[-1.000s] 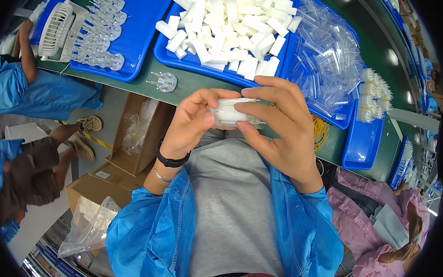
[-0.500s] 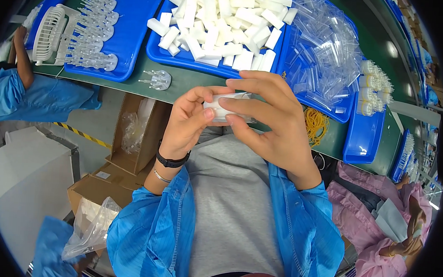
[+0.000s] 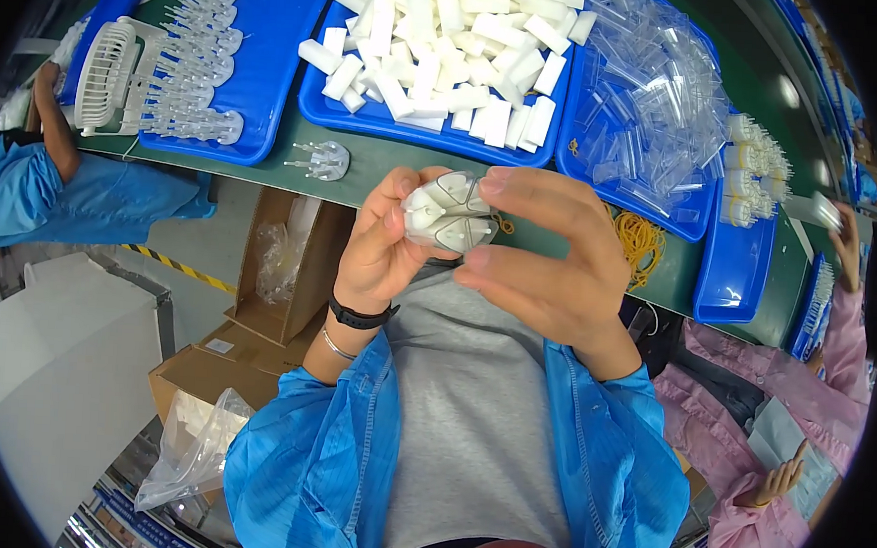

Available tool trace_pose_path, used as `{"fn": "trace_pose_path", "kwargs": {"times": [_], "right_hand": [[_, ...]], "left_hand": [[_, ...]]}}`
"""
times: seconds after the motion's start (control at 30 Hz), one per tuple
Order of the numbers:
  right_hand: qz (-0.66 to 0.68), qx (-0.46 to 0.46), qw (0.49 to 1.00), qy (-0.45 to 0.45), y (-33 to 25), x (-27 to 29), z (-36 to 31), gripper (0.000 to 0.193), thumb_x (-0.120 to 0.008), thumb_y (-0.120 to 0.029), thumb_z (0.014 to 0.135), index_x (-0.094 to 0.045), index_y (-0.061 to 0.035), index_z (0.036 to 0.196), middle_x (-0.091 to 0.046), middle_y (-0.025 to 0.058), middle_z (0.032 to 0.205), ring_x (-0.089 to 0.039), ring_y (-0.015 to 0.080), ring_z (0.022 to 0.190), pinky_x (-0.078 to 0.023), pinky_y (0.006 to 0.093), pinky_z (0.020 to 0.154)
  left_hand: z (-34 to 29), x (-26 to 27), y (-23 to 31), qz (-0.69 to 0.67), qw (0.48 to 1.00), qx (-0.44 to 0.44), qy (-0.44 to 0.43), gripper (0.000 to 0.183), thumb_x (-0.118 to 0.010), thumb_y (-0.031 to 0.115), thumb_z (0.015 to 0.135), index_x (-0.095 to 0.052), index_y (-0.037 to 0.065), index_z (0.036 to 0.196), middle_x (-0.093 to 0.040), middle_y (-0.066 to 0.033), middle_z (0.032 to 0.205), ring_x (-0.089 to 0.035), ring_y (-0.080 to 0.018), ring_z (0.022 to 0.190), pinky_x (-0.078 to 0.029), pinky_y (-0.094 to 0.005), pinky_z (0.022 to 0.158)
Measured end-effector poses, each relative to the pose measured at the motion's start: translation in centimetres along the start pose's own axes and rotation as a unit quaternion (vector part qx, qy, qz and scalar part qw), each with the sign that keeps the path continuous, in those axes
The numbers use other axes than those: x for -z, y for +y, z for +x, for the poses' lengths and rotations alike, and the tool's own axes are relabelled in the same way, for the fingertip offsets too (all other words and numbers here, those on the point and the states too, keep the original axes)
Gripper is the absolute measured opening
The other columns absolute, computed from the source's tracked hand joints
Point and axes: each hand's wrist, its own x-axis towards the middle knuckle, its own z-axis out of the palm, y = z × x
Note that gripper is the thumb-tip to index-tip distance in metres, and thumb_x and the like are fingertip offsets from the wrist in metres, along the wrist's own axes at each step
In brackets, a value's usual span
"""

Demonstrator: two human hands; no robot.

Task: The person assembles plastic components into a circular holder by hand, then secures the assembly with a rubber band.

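In front of my chest, my left hand [image 3: 379,233] is closed round the left side of a bundle of white foam blocks and clear plastic pieces [image 3: 449,215]. The bundle's end is turned up, showing the white blocks grouped inside clear curved walls. My right hand [image 3: 558,256] curves about its right side, thumb low and fingers high, with the tips at the bundle's edge. A bit of yellow rubber band [image 3: 504,224] shows between them; whether a finger holds it, I cannot tell. Beyond my left hand, a white pronged plastic part [image 3: 322,160] lies on the table.
Blue trays hold white foam blocks [image 3: 439,66], clear plastic pieces [image 3: 646,106] and white pronged parts [image 3: 186,82]. Yellow rubber bands [image 3: 638,247] lie at the table's edge. Finished-looking white bundles [image 3: 756,172] stand at right. A white fan [image 3: 107,73] and co-workers flank the table.
The bundle has tipped so its end with the white blocks faces up. My right hand's fingers have spread and shifted right, uncovering it. At right, a co-worker's hand has come up holding something white.
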Motion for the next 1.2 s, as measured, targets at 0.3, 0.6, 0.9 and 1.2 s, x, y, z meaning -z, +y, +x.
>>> {"fn": "trace_pose_path", "kwargs": {"times": [0.3, 0.6, 0.9, 1.2], "right_hand": [[-0.073, 0.045, 0.996, 0.008, 0.3, -0.6, 0.0, 0.024, -0.070, -0.011, 0.053, -0.069, -0.0122, 0.077, -0.062, 0.0095, 0.102, -0.061, 0.0287, 0.093, -0.054, 0.0324, 0.068], [0.045, -0.036, 0.998, 0.009, 1.0, 2.5, -0.5, 0.018, -0.072, -0.010, 0.065, -0.069, -0.0100, 0.082, -0.061, 0.0111, 0.106, -0.060, 0.0282, 0.092, -0.050, 0.0324, 0.075], [-0.174, -0.225, 0.943, -0.170, 1.7, 5.3, -3.2, 0.042, -0.073, -0.017, 0.066, -0.063, -0.0121, 0.106, -0.058, 0.0046, 0.091, -0.056, 0.0231, 0.082, -0.047, 0.0327, 0.072], [-0.127, -0.206, 0.964, -0.111, 3.5, 3.8, -3.7, 0.035, -0.072, -0.009, 0.068, -0.064, -0.0069, 0.102, -0.060, 0.0072, 0.082, -0.056, 0.0232, 0.075, -0.047, 0.0332, 0.067]], "left_hand": [[-0.1, 0.2, -0.1, -0.007, 1.000, 0.018, -0.016, 0.030, -0.059, 0.025, 0.088, -0.046, 0.005, 0.106, -0.044, -0.0188, 0.122, -0.053, -0.0307, 0.110, -0.054, -0.0394, 0.085], [-0.6, 0.4, 0.3, -0.026, 0.999, 0.017, 0.034, 0.042, -0.063, 0.036, 0.084, -0.046, 0.010, 0.113, -0.048, -0.0179, 0.122, -0.051, -0.0383, 0.112, -0.057, -0.0334, 0.074], [-1.0, 3.5, 2.5, -0.069, 0.997, -0.031, 0.003, 0.053, -0.052, 0.036, 0.090, -0.035, 0.015, 0.135, -0.038, -0.0141, 0.137, -0.038, -0.0387, 0.125, -0.056, -0.0371, 0.082], [-0.9, 2.4, 1.6, 0.007, 0.996, -0.055, 0.071, 0.050, -0.057, 0.036, 0.087, -0.039, 0.006, 0.122, -0.049, -0.0206, 0.121, -0.055, -0.0360, 0.107, -0.059, -0.0341, 0.074]]}}
